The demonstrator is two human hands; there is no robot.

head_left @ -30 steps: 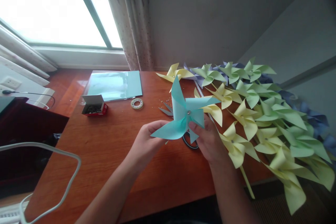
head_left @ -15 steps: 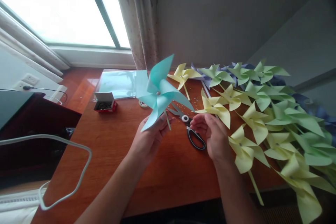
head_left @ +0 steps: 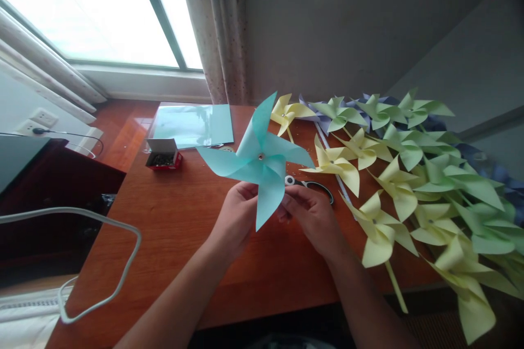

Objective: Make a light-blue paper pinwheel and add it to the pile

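Observation:
I hold a light blue paper pinwheel (head_left: 257,161) upright over the wooden table (head_left: 176,229), its pinned centre facing me. My left hand (head_left: 237,218) is closed behind its lower blade, gripping it from the left. My right hand (head_left: 311,215) is closed too, its fingertips meeting the pinwheel's base from the right. Black-handled scissors (head_left: 311,185) lie on the table just behind my right hand.
Several yellow pinwheels (head_left: 379,229), green pinwheels (head_left: 434,174) and purple ones are piled along the table's right side. A small red box of pins (head_left: 164,155), a stack of blue paper (head_left: 190,125) and a white cable (head_left: 102,262) lie to the left.
The pinwheel has turned to face me and moved down to the right. My right hand has come from near the scissors to the pinwheel's base.

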